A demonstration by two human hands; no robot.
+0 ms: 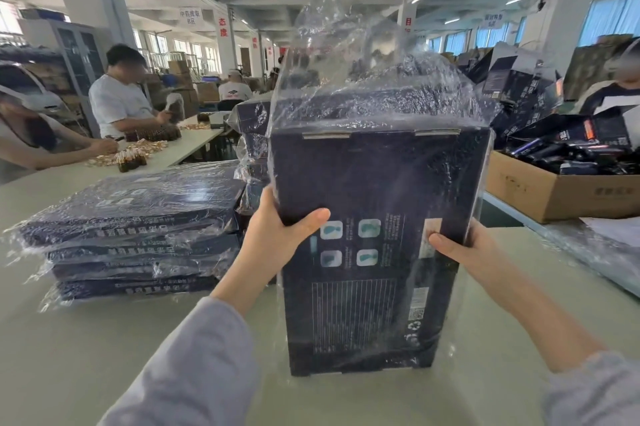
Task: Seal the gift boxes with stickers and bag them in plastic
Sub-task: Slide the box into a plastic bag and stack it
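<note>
Dark navy gift box (374, 203) upright, inside clear plastic bag (346, 54); left hand (277, 231), right hand (460, 249) grip sides.

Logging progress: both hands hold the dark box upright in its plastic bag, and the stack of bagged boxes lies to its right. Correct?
No. The head view shows the stack of bagged boxes to the left of the dark box, not its right. The rest holds: left hand and right hand hold it upright in its plastic bag.
</note>
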